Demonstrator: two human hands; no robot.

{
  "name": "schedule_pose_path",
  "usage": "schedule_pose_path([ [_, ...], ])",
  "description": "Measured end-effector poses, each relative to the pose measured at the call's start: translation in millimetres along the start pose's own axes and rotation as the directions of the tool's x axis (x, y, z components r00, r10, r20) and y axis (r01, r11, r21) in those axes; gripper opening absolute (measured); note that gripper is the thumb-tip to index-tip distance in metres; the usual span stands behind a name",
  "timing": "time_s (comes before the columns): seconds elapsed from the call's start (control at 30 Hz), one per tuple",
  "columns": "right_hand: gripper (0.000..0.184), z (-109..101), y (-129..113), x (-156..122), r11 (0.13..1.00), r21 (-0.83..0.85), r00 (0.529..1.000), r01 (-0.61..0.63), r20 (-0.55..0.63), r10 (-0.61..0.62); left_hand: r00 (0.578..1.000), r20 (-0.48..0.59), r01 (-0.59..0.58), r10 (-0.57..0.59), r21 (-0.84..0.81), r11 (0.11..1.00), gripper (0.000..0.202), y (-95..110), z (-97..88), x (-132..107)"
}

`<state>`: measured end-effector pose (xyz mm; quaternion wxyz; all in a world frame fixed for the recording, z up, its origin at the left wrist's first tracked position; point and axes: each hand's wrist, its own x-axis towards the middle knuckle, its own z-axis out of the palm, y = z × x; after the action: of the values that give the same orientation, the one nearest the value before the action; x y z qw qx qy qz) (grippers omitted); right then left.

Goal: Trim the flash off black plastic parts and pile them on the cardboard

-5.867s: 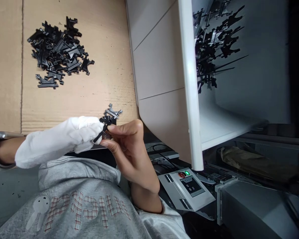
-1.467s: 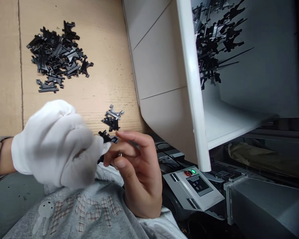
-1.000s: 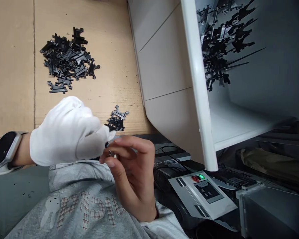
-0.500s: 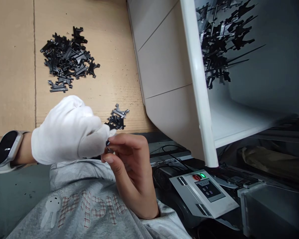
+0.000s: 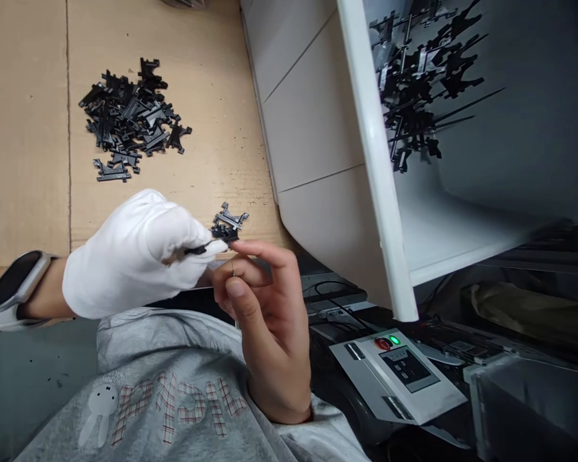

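A white glove covers my left hand, whose fingers are closed around a small black plastic part. Only a dark edge of that part shows between the gloved fingers. My right hand is bare. Its thumb and curled fingers pinch a thin metal piece, too small to make out fully. The right index fingertip touches or nearly touches the gloved fingertips. Just beyond both hands, a few black plastic brackets lie on the cardboard surface.
Farther back on the cardboard is a heap of black brackets. At right stands a white bin holding black parts with thin rods. A control box with a green light sits below it.
My left hand has rolled, exposing the black part's edge between its fingers. My right hand has shifted slightly right, its index finger straighter, and the thin metal piece now shows.
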<state>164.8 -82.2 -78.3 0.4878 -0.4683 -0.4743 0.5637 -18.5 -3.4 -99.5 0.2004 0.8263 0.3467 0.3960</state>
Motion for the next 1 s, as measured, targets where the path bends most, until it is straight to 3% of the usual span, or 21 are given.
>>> schedule_pose_path([
  [0.07, 0.023, -1, 1, 1, 1.000, -0.009, 1.000, 0.005, -0.018, -0.005, 0.999, -0.034, 0.000, 0.000, 0.015, 1.000, 0.024, 4, -2.7, 0],
  [0.1, 0.023, -1, 1, 1, 1.000, -0.007, 1.000, 0.012, -0.019, -0.012, 0.998, -0.027, 0.057, -0.057, 0.004, 0.998, 0.024, 6, -3.5, 1],
  [0.17, 0.023, -1, 2, 2, 1.000, 0.007, 1.000, 0.027, -0.013, -0.027, 0.957, 0.052, 0.291, -0.287, -0.105, 0.951, 0.029, 10, -3.7, 4],
  [0.23, 0.022, -2, 2, 3, 0.999, 0.008, 0.999, 0.033, -0.013, -0.033, 0.812, 0.208, 0.584, -0.545, -0.279, 0.762, 0.030, 13, -2.7, 10],
  [0.3, 0.022, -2, 2, 4, 1.000, -0.006, 0.999, 0.024, -0.024, -0.024, 0.651, 0.346, 0.753, -0.675, -0.405, 0.519, 0.028, 16, -1.6, 15],
  [0.37, 0.023, -2, 1, 6, 1.000, -0.017, 0.999, 0.007, -0.038, -0.008, 0.580, 0.389, 0.797, -0.716, -0.453, 0.400, 0.029, 18, -1.4, 18],
  [0.53, 0.022, -4, 0, 7, 0.999, -0.022, 0.998, -0.029, -0.063, 0.028, 0.547, 0.361, 0.818, -0.756, -0.422, 0.390, 0.030, 21, -4.5, 20],
  [0.8, 0.021, -3, 1, 8, 0.997, 0.040, 0.997, -0.066, -0.030, 0.068, 0.421, 0.437, 0.887, -0.795, -0.381, 0.261, 0.032, 26, -6.4, 30],
  [0.9, 0.023, -3, 1, 8, 0.996, 0.048, 0.997, -0.073, -0.016, 0.074, 0.451, 0.460, 0.876, -0.765, -0.392, 0.281, 0.029, 24, -9.2, 31],
  [1.0, 0.027, -1, 3, 7, 0.999, 0.013, 0.999, -0.044, -0.007, 0.044, 0.566, 0.489, 0.820, -0.664, -0.417, 0.392, 0.026, 21, -14.6, 30],
])
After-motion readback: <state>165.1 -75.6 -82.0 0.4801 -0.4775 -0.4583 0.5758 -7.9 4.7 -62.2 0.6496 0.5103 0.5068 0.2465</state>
